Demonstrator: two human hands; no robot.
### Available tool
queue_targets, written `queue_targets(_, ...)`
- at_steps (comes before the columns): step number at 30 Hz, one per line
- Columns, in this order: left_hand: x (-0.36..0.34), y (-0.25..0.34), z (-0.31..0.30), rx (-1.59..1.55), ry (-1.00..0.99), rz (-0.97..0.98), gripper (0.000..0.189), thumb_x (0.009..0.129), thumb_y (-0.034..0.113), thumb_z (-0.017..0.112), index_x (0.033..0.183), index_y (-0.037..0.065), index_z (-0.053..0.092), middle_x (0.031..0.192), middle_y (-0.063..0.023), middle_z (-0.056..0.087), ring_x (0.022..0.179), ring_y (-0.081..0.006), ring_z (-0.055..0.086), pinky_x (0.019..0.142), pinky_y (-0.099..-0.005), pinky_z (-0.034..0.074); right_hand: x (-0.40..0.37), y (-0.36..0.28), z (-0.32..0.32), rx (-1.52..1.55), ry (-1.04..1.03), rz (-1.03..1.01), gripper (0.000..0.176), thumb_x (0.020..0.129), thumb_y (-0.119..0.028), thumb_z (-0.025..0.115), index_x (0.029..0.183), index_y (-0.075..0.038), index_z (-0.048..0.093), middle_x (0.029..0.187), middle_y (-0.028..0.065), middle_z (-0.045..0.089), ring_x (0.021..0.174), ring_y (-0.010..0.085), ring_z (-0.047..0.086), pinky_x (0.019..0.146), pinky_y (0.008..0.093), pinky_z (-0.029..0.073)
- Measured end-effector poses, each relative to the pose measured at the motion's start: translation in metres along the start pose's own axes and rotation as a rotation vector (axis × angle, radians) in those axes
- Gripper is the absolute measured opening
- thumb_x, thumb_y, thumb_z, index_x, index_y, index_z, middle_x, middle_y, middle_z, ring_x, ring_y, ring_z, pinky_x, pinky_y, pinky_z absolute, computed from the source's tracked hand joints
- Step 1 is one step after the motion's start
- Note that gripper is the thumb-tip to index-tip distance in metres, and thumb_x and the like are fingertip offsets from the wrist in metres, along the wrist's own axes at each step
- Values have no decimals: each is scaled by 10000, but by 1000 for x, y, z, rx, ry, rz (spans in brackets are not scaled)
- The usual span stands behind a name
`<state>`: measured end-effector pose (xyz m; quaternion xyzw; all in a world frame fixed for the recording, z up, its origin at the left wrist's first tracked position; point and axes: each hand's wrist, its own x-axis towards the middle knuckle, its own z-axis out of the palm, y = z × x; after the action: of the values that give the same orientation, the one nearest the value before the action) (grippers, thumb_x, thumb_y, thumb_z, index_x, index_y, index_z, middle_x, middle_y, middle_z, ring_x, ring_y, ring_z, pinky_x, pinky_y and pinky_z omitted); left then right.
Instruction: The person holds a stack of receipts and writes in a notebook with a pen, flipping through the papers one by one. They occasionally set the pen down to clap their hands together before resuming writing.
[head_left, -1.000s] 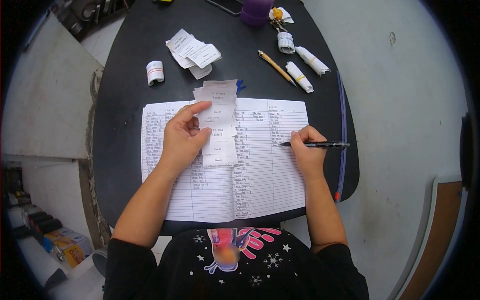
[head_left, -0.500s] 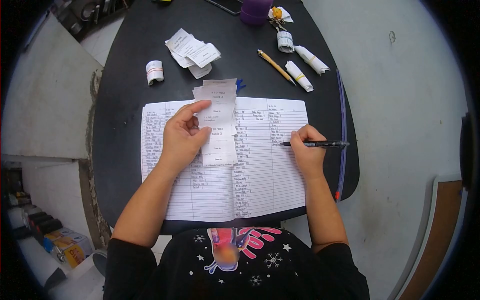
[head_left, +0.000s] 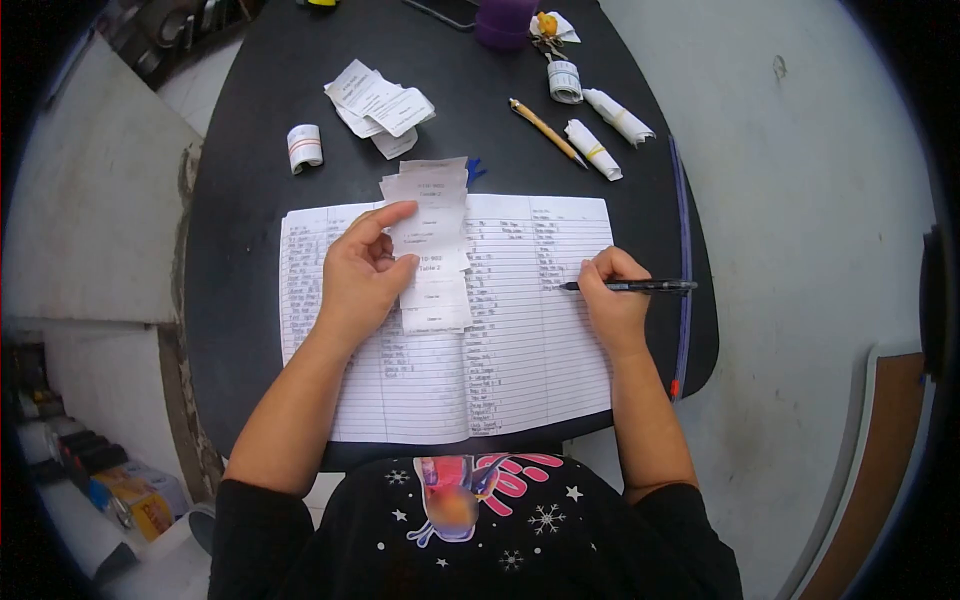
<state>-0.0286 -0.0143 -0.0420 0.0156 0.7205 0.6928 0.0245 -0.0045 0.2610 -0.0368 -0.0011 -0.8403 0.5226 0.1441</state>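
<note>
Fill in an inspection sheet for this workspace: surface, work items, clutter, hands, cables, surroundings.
Surface: black table, notebook open near the person.
Work items: slips over the notebook's middle; black pen, tip at the right page.
Clutter: slip pile, paper roll, wooden pen, white bundles, purple item.
Hands: left touches the slips, grip unclear; right holds the black pen.
Cables: dark bent strip beside the purple item, cannot tell if a cable.
Surroundings: pale wall on the right, brown board against it.
</note>
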Motion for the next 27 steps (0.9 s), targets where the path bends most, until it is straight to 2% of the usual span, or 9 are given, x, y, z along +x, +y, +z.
queue_targets(2,-1,1,1,-73,10,-29,497,726,-130,606,1199,22,598,1071,-12,531,763,-32,433,641,-141,441,0,0,0,20,24,15,260,765,9,616,590,-33,428,542,-8,441,523,63,393,487,256,316)
queue_targets(4,-1,3,2,-76,10,-37,498,725,-132,606,1198,22,598,1075,-14,531,753,-32,430,640,-140,438,0,2,1,74,57,71,259,765,7,615,590,-31,428,543,-10,437,529,62,395,488,256,317)
queue_targets(7,-1,2,1,-67,8,-37,497,726,-134,602,1199,17,596,1080,-15,527,744,-31,432,638,-138,439,0,2,-1,-43,27,-21,256,768,5,613,590,-32,433,547,-11,441,533,58,399,492,253,323)
queue_targets(11,-2,6,2,-106,7,-75,496,730,-137,596,1204,5,588,1084,-17,524,747,-28,451,641,-136,453,1,6,-5,58,61,115,259,768,1,615,588,-38,434,542,-11,447,524,54,393,489,251,325)
queue_targets(14,-1,2,-1,-18,-20,-42,531,741,-130,594,1252,5,535,1101,-134,613,860,-109,622,751,-221,539,0,3,-6,55,56,132,263,768,-1,616,585,-42,432,537,-10,447,517,54,392,483,252,323)
queue_targets(20,-1,2,-1,-6,-16,-20,530,742,-132,593,1251,2,533,1112,-131,610,880,-115,622,768,-224,538,0,2,-5,-21,36,45,266,765,3,620,583,-42,431,535,-7,448,512,58,397,478,253,320)
queue_targets(23,-1,3,2,-78,14,-39,495,733,-138,598,1206,6,587,1027,-13,516,752,-25,462,643,-140,462,0,2,-4,-11,46,39,267,759,4,624,581,-41,430,535,-6,446,511,59,397,478,254,320)
queue_targets(27,0,2,1,-71,6,-42,503,731,-138,600,1210,12,586,1020,-12,518,740,-24,458,645,-139,462,0,5,-5,-48,31,9,269,776,-1,625,590,-44,436,538,-7,445,517,58,411,479,246,326)
